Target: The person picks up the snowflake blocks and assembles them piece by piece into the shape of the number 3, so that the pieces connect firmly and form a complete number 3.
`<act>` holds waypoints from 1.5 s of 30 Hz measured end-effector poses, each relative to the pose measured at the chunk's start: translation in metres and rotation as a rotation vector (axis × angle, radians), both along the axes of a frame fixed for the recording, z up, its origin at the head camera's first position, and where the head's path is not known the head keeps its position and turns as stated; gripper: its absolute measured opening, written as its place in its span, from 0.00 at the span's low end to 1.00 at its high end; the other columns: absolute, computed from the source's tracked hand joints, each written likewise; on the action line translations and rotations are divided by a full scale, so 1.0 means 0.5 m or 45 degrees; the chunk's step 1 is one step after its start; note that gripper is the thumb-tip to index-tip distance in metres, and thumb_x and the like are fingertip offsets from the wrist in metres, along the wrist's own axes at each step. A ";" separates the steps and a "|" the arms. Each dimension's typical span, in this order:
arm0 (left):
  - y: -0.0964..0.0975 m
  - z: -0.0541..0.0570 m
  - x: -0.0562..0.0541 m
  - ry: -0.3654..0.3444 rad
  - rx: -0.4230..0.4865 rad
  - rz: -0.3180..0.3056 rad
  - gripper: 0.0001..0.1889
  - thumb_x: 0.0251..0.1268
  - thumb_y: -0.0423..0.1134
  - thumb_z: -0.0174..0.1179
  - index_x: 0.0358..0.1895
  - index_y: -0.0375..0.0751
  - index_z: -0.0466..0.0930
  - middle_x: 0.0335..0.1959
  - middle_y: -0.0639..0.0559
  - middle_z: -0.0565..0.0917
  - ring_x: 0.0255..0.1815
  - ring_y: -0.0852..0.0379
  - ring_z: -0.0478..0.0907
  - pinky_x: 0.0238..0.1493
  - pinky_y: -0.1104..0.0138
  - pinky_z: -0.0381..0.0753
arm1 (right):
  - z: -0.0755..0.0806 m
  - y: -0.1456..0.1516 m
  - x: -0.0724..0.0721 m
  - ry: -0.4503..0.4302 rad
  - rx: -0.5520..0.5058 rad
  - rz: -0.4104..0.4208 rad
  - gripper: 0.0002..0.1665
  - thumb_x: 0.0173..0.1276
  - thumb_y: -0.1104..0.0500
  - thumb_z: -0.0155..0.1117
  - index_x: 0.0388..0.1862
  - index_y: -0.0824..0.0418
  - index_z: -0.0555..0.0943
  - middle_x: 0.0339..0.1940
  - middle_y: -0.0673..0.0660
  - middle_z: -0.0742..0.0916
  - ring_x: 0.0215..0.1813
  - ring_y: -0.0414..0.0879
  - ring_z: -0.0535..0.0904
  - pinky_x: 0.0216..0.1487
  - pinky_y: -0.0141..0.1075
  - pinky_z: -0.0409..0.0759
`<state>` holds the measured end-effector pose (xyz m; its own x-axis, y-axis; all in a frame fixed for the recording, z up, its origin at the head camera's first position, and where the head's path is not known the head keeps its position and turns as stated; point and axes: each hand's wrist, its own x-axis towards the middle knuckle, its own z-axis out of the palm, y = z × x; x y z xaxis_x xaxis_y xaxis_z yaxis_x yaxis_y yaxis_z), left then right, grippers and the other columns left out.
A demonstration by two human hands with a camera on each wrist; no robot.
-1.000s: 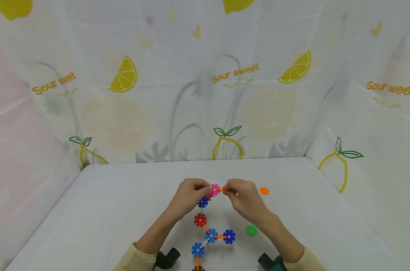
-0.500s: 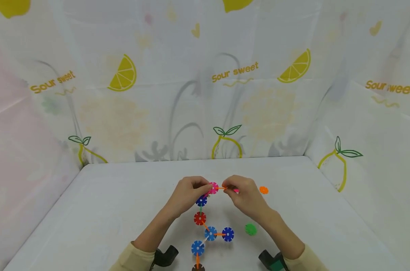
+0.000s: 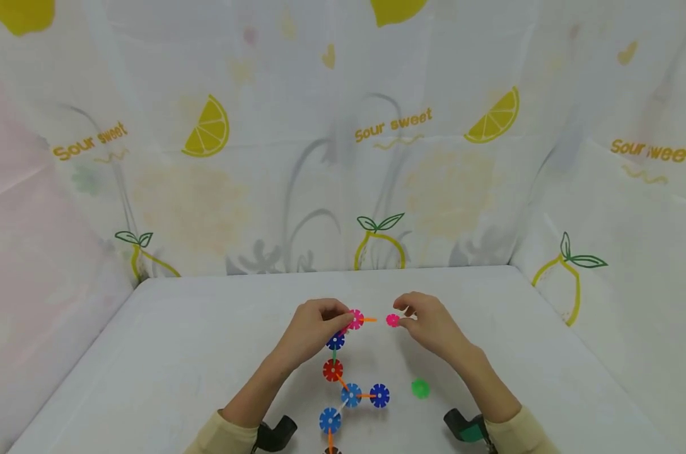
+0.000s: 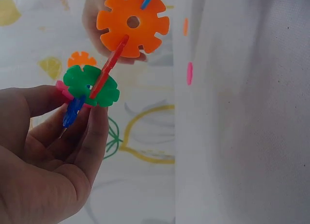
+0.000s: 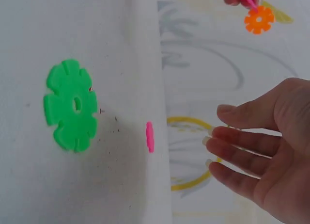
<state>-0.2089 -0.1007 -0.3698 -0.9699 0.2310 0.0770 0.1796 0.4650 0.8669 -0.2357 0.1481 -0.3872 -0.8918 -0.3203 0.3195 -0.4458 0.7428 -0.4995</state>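
My left hand (image 3: 316, 328) pinches a pink snowflake disc (image 3: 355, 320) at the upper end of a linked chain. An orange disc (image 3: 370, 320), edge-on, juts right from it. Below run a dark blue disc (image 3: 335, 341), a red disc (image 3: 333, 370), a light blue disc (image 3: 351, 395) with a blue disc (image 3: 379, 396) branching right, and another blue disc (image 3: 330, 420). Green (image 4: 104, 90) and orange (image 4: 116, 23) links show in the left wrist view. My right hand (image 5: 271, 151) holds nothing, fingers loosely bent, beside a loose pink disc (image 3: 393, 320).
A loose green disc (image 3: 420, 388) lies on the white table (image 3: 207, 378), below the right hand. A loose orange disc (image 4: 185, 26) also lies there, hidden in the head view. Lemon-printed cloth (image 3: 297, 189) walls the back and sides. Black wrist mounts (image 3: 277, 434) sit by both sleeves.
My right hand has let go of the orange disc and moved right, beside the loose pink disc. The orange disc stays linked to the pink one, which my left hand still holds.
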 end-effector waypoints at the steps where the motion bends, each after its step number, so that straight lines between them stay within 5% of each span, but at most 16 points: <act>1: -0.001 -0.001 0.000 0.004 -0.005 -0.003 0.09 0.68 0.48 0.62 0.41 0.48 0.87 0.35 0.48 0.87 0.33 0.57 0.79 0.36 0.66 0.80 | -0.003 0.004 -0.003 -0.024 0.018 -0.018 0.13 0.61 0.70 0.67 0.45 0.62 0.85 0.44 0.59 0.88 0.44 0.50 0.84 0.48 0.45 0.84; 11: -0.005 -0.003 0.000 0.042 -0.016 0.011 0.09 0.68 0.47 0.62 0.40 0.48 0.86 0.34 0.49 0.87 0.32 0.57 0.79 0.34 0.65 0.80 | -0.029 0.049 -0.017 -0.174 0.235 -0.212 0.19 0.59 0.70 0.60 0.51 0.66 0.82 0.50 0.64 0.85 0.53 0.58 0.81 0.55 0.53 0.80; 18: -0.006 -0.004 -0.001 0.040 -0.006 -0.002 0.09 0.68 0.47 0.62 0.40 0.48 0.86 0.34 0.47 0.87 0.31 0.57 0.79 0.33 0.65 0.80 | -0.041 0.081 -0.022 -0.218 0.430 -0.193 0.24 0.57 0.72 0.58 0.54 0.71 0.80 0.50 0.67 0.84 0.56 0.63 0.80 0.59 0.55 0.78; 27: -0.006 0.001 0.003 0.024 0.004 -0.020 0.09 0.68 0.48 0.62 0.40 0.49 0.87 0.35 0.47 0.87 0.32 0.57 0.79 0.34 0.66 0.80 | -0.040 0.086 -0.030 -0.223 0.449 -0.131 0.15 0.57 0.74 0.63 0.44 0.68 0.85 0.35 0.58 0.83 0.41 0.52 0.80 0.51 0.49 0.81; 45: -0.008 -0.007 -0.002 0.031 -0.030 -0.023 0.09 0.69 0.47 0.62 0.41 0.48 0.87 0.35 0.49 0.87 0.32 0.57 0.79 0.34 0.65 0.80 | -0.036 0.095 -0.029 -0.245 0.465 -0.119 0.11 0.50 0.75 0.64 0.29 0.61 0.80 0.28 0.54 0.79 0.33 0.47 0.71 0.39 0.42 0.76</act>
